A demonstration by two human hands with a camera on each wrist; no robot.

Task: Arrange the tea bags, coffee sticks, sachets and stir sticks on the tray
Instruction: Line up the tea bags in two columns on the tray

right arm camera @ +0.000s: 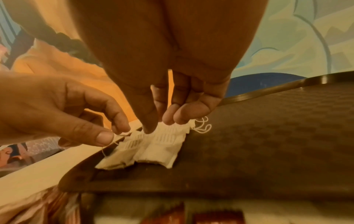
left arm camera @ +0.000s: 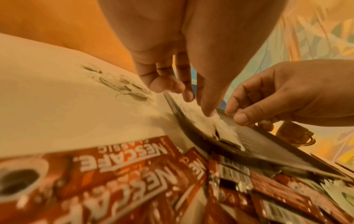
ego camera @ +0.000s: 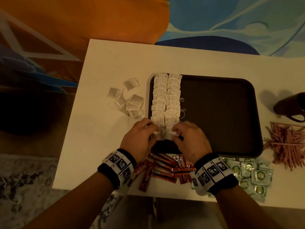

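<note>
A dark brown tray (ego camera: pixel 219 116) lies on the white table. Two neat columns of tea bags (ego camera: pixel 166 100) run down its left side. Both hands meet at the columns' near end. My left hand (ego camera: pixel 156 129) pinches the tag and string of the nearest left tea bag (right arm camera: pixel 114 160) between thumb and forefinger. My right hand (ego camera: pixel 175 131) pinches the nearest right tea bag (right arm camera: pixel 162 147) with thumb and curled fingers (right arm camera: pixel 172 118). Loose tea bags (ego camera: pixel 130 100) lie left of the tray. Red coffee sticks (ego camera: pixel 165 169), green sachets (ego camera: pixel 252 174) and pink stir sticks (ego camera: pixel 287 142) lie off the tray.
A dark mug (ego camera: pixel 290 106) stands at the table's right edge, behind the stir sticks. The tray's middle and right show bare floor (right arm camera: pixel 268 136). Orange and blue fabric lies beyond the table's far edge. The coffee sticks (left arm camera: pixel 134 174) sit under my wrists.
</note>
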